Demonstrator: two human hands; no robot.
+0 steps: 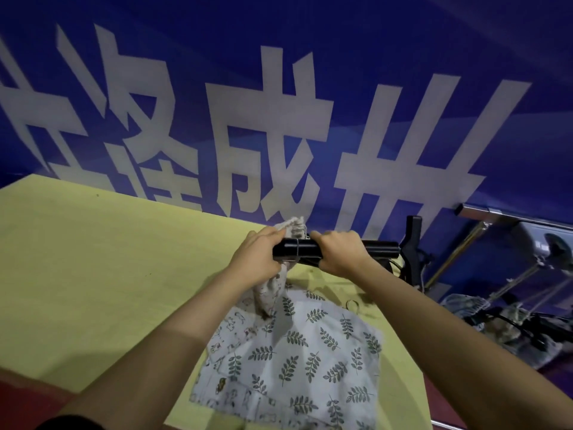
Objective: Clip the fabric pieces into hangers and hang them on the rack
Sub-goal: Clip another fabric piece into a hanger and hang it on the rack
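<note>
- The left hand [254,259] grips the left end of a black bar-shaped clamp hanger [338,248] together with a bunched beige printed fabric piece [273,290]. The right hand [339,252] is curled round the middle of the bar.
- Both hands hold the hanger up over the far part of the yellow-green bench [93,259], with the fabric caught at the bar's left end and drooping beneath it.
- To do this step well, the fabric edge probably needs spreading flat along the bar before the clamp closes. As it stands, it looks bunched, so it may slip or hang crooked.
- The right hand would do best to keep the bar level while the left feeds the cloth in.
- The hanger looks hard, smooth and slightly glossy. The held fabric looks thin, soft and frayed at its upper edge.
- A white cloth with green leaf print [310,361] lies flat on the near bench, rumpled at its left side.
- A metal rack [483,225] stands to the right, with hung pieces below it, too dim to make out.
</note>
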